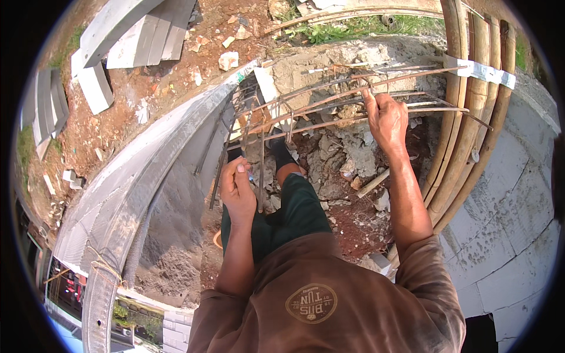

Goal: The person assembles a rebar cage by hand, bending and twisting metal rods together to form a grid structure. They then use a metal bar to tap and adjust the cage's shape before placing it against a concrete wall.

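A cage of thin rusty steel rebar point(329, 106) stretches across in front of me, with long bars and cross ties. My right hand point(388, 122) is closed at the cage's right part, its fingers curled at the bars and the index finger reaching up to the upper bar. Lower left, my left hand point(238, 191) is closed beside bar ends that point toward me. A small bluish bit shows by its fingertips, too little to name. Under the cage's left end are my feet in dark socks point(281, 150).
Several bamboo poles point(462, 117) stand on the right, wrapped by a white strip, before a light block wall point(500, 206). A grey concrete edge point(159, 138) curves along the left. Rubble and rough mortar point(335, 153) cover the ground; grey panels point(150, 41) lie far left.
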Available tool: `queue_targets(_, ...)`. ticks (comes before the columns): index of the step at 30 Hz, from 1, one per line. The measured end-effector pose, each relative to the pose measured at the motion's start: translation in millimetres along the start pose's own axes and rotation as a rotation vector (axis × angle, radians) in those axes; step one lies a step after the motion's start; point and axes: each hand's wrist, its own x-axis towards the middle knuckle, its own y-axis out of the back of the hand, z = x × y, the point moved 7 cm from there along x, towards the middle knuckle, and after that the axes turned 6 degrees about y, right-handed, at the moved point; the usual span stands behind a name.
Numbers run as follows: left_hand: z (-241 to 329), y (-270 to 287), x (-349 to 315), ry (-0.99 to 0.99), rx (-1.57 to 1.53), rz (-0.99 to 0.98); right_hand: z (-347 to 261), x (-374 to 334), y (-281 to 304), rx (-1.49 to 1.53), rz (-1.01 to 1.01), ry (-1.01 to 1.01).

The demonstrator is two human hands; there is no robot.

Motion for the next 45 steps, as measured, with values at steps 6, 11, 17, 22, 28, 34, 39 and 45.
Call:
queue_targets(6, -13.3, -19.7, 43.0, -0.078, 0.29, 0.01, -2.2, -1.6, 6.6, 0.012, 0.034, 0.013)
queue_targets(11, 4.4, -54.4, 72.7, 0.075, 0.563, -0.216, 2.1, -1.1, 8.1, 0.054, 0.048, -0.006)
queue_targets(17, -48.5, -65.3, 102.3, 0.188, 0.543, -0.486, -2.3, -3.4, 3.8, 0.15, 0.057, 0.001)
queue_targets(22, -57.5, -51.2, 119.3, 0.115, 0.685, -0.429, -4.2, -5.2, -2.3, 0.187, 0.08, 0.005)
queue_targets(28, -4.2, -57.1, 93.8, -0.12, 0.773, -0.273, -7.8, -6.3, -0.1, 0.207, 0.076, -0.024)
queue_targets(34, -20.4, -55.0, 94.6, -0.093, 0.728, -0.248, 1.6, -11.4, 50.0, 0.296, 0.453, -0.005)
queue_targets(39, -5.6, -58.8, 85.8, -0.043, 0.709, -0.273, 115.7, -52.3, 46.1, 0.67, 0.642, -0.904)
queue_targets(45, -0.7, -64.4, 83.8, -0.005, 0.727, -0.267, 135.8, -37.4, 24.4, 0.638, 0.537, -0.843)
